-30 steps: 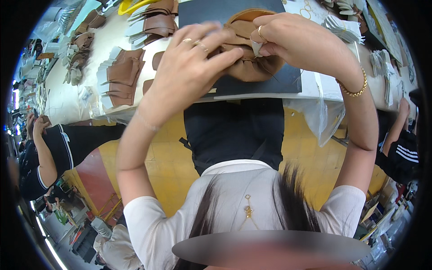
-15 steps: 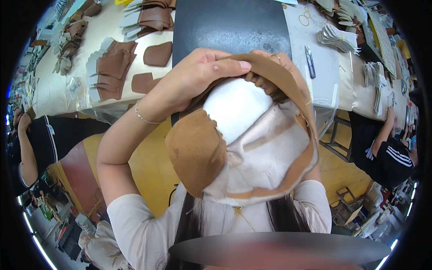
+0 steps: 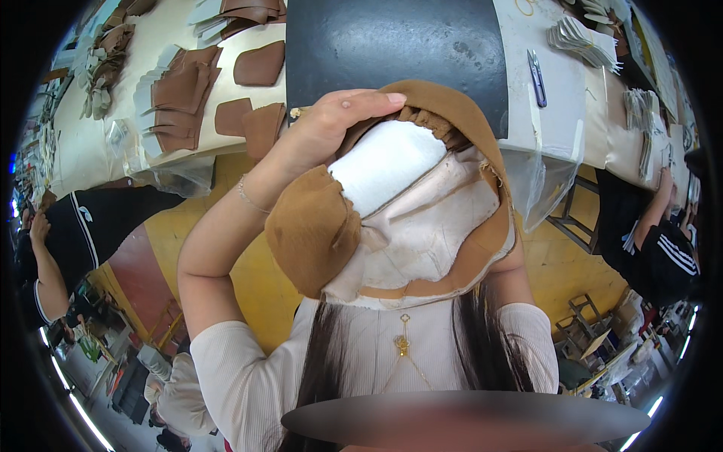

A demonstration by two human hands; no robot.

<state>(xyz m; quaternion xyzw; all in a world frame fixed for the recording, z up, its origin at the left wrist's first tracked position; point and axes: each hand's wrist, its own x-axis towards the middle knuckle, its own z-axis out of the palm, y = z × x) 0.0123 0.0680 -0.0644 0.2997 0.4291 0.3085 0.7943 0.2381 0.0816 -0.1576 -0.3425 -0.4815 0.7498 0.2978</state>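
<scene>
In front of my chest is a sewn piece (image 3: 422,226) of brown, suede-like material, its pale lined inside facing me. A smooth white panel (image 3: 392,166) lies within it, beside a gathered brown seam. My left hand (image 3: 331,124) is closed on its upper left rim, the thumb lying along the brown edge. Below that hand a rounded brown flap (image 3: 312,233) bulges out. The piece covers my right hand; only the right forearm (image 3: 514,279) shows beneath it, so those fingers are hidden.
Brown leather pieces (image 3: 181,98) lie in stacks on the table's left. A dark mat (image 3: 392,45) covers the middle. Thread snips (image 3: 537,79) and white cut pieces (image 3: 584,41) lie to the right. Plastic sheeting (image 3: 538,181) hangs off the edge. People in black (image 3: 113,226) work at both sides.
The sewn piece has shifted slightly left and up with my hands. My right hand, partly visible behind the rim before, is now hidden. The table appears shifted in view.
</scene>
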